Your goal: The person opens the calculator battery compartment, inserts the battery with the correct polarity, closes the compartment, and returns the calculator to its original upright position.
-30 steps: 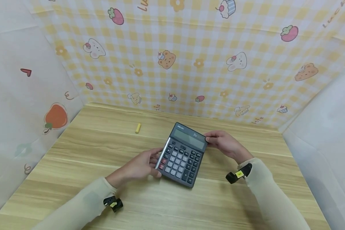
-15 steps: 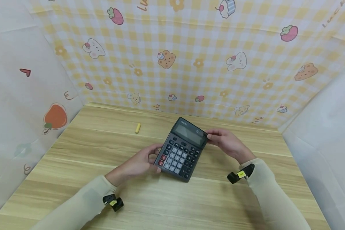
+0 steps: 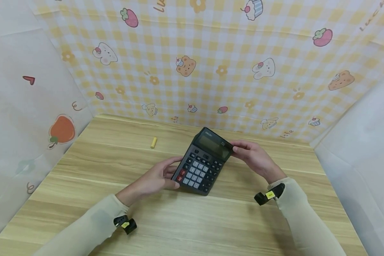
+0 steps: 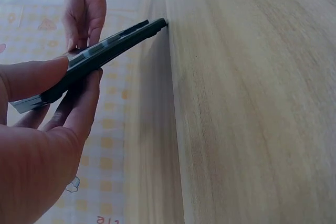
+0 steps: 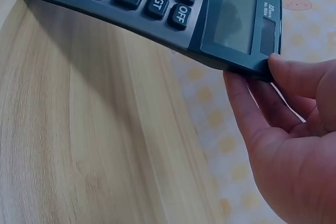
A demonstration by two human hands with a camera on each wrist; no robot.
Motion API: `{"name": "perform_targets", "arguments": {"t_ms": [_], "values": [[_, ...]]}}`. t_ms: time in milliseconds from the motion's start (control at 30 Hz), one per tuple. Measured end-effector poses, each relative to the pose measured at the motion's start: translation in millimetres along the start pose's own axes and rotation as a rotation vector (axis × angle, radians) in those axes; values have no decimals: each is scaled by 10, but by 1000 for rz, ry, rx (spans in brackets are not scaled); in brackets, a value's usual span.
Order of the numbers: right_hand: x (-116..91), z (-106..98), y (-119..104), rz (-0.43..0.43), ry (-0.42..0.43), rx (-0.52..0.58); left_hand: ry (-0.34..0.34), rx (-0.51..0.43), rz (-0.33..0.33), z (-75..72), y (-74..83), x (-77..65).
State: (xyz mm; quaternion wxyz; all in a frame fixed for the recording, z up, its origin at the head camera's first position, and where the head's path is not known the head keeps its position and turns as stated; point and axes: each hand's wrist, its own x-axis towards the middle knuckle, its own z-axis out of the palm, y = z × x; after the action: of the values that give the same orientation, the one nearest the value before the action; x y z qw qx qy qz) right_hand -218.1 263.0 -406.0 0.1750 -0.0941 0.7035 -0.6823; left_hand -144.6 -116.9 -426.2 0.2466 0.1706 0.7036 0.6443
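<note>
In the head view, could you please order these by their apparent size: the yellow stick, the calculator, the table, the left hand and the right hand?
Largest to smallest:
1. Table
2. Calculator
3. Left hand and right hand: they look alike, so not ranked
4. Yellow stick

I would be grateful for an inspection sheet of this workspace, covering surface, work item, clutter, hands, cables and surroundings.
Surface: table with a light wood-grain top.
Work item: one dark calculator, tilted, with its display end raised off the table.
Clutter: one small yellow stick, lying apart from the calculator, farther back and to its left.
Hands: left hand grips the calculator's left edge; right hand pinches the corner beside the display.
Cables: nothing seen.
Surroundings: yellow checked cloth with cartoon prints behind the table; pale cloth at both sides.
</note>
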Motion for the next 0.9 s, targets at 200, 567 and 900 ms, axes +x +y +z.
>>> {"name": "perform_targets", "arguments": {"t_ms": [200, 567, 900], "values": [[-14, -35, 8, 14, 14, -42, 3, 40, 21, -3, 6, -8], [-101, -53, -67, 64, 18, -104, -3, 178, 105, -10, 79, -35], [-174, -73, -166, 57, -13, 18, 11, 345, 195, 5, 195, -41]]}}
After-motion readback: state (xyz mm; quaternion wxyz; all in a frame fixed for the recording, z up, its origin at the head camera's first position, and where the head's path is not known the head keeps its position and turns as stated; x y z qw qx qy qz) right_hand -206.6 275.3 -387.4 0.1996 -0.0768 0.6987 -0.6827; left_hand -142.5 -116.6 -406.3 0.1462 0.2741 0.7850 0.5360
